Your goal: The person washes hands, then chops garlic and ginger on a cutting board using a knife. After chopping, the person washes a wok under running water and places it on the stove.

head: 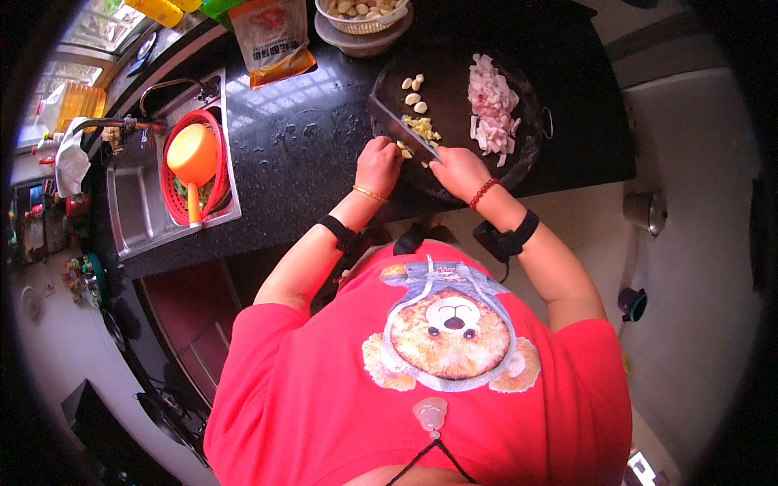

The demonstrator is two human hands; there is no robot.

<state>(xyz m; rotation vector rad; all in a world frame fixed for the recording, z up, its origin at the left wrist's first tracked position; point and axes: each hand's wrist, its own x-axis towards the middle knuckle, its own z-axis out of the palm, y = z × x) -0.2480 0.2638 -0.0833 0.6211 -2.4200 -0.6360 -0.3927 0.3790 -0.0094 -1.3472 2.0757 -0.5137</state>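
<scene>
My right hand (pixel 457 172) is closed around the handle end of a kitchen knife (pixel 406 130), whose blade slants up and left over a dark round cutting board (pixel 450 79). Curled at the board's left edge, my left hand (pixel 379 163) is beside a few pale garlic pieces (pixel 403 150); whether its fingers pinch one cannot be told. Chopped garlic (pixel 421 128) lies just beyond the blade. Several whole peeled cloves (pixel 413 99) rest farther up the board. On its right side is a long heap of cut pale pink meat (pixel 491 103).
A white basket of garlic cloves (pixel 363 25) sits on a covered bowl (pixel 364 44) at the counter's back. Left of it stands an orange-and-white food packet (pixel 270 42). The steel sink (pixel 137 206) at left holds a red colander (pixel 172 197) with an orange dipper (pixel 193 156).
</scene>
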